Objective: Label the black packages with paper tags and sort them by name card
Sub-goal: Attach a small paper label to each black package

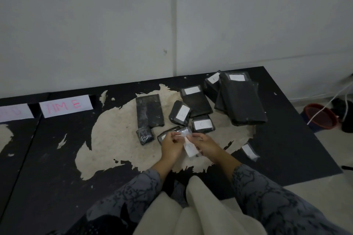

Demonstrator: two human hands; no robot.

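Note:
Several black packages lie on a worn black table (57, 158). Some carry white paper tags, such as the one marked E (180, 113) and the one marked C (202, 124). A long untagged package (150, 109) and a small untagged one (145, 136) lie to the left. My left hand (172, 144) and my right hand (205, 144) together pinch a strip of clear tape (184, 133) with a white paper tag (190, 149) hanging between them, just above a small black package (165, 134). Two name cards, one reading "TIME" in pink (65, 106), lie at the far left.
A stack of larger tagged packages (242, 99) sits at the back right. A loose tagged strip (249, 151) lies on the table to my right. A red bucket (321, 116) and cables stand on the floor past the table's right edge. A wall is close behind.

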